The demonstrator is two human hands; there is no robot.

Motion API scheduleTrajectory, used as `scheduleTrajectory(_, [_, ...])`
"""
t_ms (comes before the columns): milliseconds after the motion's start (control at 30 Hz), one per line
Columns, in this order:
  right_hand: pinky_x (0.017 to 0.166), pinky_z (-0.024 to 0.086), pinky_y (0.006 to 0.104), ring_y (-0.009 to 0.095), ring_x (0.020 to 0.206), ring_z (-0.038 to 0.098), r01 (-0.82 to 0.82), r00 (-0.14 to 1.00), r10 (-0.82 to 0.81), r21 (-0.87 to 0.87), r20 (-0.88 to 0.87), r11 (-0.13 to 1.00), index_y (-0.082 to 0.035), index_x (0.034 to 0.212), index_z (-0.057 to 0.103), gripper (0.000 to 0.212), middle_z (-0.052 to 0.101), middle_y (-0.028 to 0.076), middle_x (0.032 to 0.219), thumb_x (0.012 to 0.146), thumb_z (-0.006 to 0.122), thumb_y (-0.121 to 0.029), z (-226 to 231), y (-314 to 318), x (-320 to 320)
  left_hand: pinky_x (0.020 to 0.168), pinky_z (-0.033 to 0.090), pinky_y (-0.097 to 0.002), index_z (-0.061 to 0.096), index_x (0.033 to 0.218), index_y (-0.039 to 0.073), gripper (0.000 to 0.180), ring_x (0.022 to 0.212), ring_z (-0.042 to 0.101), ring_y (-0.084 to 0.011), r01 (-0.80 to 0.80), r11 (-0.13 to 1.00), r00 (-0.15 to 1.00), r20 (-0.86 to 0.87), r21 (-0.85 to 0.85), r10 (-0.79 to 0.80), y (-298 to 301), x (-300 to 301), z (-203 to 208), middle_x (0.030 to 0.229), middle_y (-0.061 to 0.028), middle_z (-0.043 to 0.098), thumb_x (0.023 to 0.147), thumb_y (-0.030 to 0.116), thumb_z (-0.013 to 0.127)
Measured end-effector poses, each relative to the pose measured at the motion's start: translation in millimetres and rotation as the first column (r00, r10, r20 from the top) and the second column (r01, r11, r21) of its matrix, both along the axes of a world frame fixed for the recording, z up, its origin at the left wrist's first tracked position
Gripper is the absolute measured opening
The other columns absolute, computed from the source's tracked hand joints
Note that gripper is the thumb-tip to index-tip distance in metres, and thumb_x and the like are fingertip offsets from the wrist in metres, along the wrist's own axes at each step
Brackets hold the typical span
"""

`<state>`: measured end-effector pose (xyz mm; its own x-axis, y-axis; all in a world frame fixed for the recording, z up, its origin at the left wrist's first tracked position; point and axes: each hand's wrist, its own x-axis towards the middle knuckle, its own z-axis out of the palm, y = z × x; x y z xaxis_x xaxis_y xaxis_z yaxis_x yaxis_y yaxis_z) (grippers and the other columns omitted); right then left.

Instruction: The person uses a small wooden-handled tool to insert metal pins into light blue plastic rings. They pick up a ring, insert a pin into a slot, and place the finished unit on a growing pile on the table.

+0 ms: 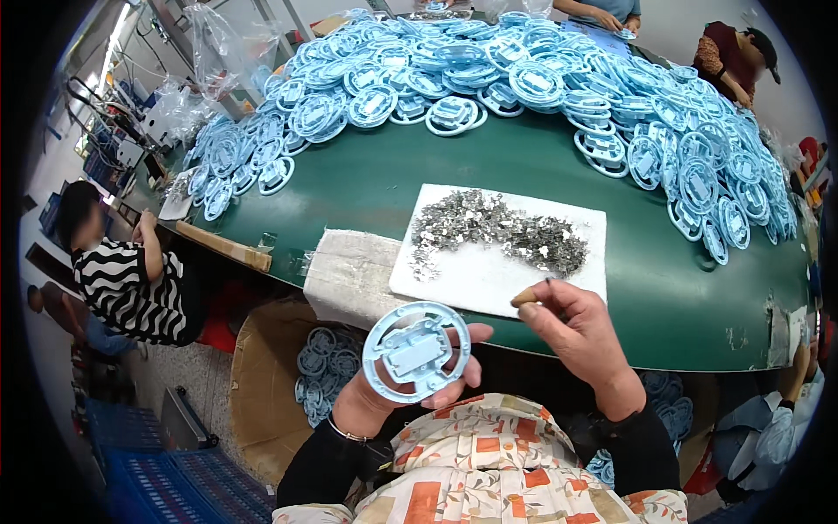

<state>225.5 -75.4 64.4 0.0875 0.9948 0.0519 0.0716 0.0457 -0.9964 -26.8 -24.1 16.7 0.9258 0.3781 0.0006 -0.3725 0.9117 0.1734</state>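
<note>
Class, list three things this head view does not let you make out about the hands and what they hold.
- Left hand: palm hidden behind the blue plastic ring.
- Right hand: the small brown piece it pinches is too small to identify.
- Metal bits on the white sheet: too tiny to tell their shape.

The left hand [397, 393] is mostly covered by the round light-blue plastic part [416, 351] it holds; only fingertips show at its three o'clock side. The tiny item pinched in the right hand [572, 327] is too small to identify. Single pieces in the grey metal heap [497, 231] cannot be made out. At twelve o'clock, a person's hands [602, 16] are cut by the edge.
</note>
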Motion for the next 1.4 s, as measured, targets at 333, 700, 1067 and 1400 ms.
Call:
scheduleTrajectory(333, [0.055,0.036,0.0214,0.003,0.063,0.044,0.234,0.948,-0.24,0.053,0.209,0.971,0.003,0.092,0.069,0.017,0.055,-0.005,0.067,0.099,0.069,-0.013,-11.0,-38.9,73.9,0.065,0.051,-0.033,0.056,0.139,-0.001,0.054,0.078,0.067,-0.0231,-0.122,0.897,0.059,-0.899,0.426,0.435,-23.7,-242.2,-74.1,0.105,-0.0177,0.071,0.103,0.039,0.048])
scheduleTrajectory(700, [0.053,0.042,0.0223,0.005,0.057,0.052,0.335,0.844,-0.389,0.204,0.368,0.92,0.002,0.092,0.071,0.008,0.062,0.002,0.065,0.094,0.07,-0.005,-46.2,-37.8,74.1,0.065,0.051,-0.0243,0.071,0.111,-0.002,0.028,0.074,0.07,-0.0127,0.478,0.462,0.213,-0.609,0.747,0.764,66.3,-69.7,83.5,0.086,-0.0078,0.073,0.103,0.021,0.055])
scheduleTrajectory(1067, [0.053,0.046,0.0218,0.005,0.056,0.058,0.351,0.855,-0.374,0.13,0.359,0.927,0.002,0.089,0.071,0.005,0.066,0.005,0.068,0.092,0.07,-0.003,-41.1,-33.3,74.5,0.109,0.046,-0.0477,0.044,0.15,0.004,0.094,0.129,0.053,-0.0421,0.851,0.013,0.04,-0.088,0.524,0.995,349.0,149.0,34.6,0.14,-0.0235,0.054,0.076,0.049,0.082])
scheduleTrajectory(1400, [0.051,0.044,0.0214,0.005,0.053,0.055,0.361,0.855,-0.404,0.185,0.325,0.914,0.001,0.092,0.071,0.004,0.064,0.002,0.066,0.09,0.071,-0.003,-46.6,-34.7,78.1,0.11,0.042,-0.0498,0.035,0.154,0.002,0.104,0.127,0.047,-0.0472,0.774,-0.349,0.313,0.159,0.528,0.936,272.7,151.0,55.3,0.138,-0.0272,0.048,0.065,0.029,0.083])
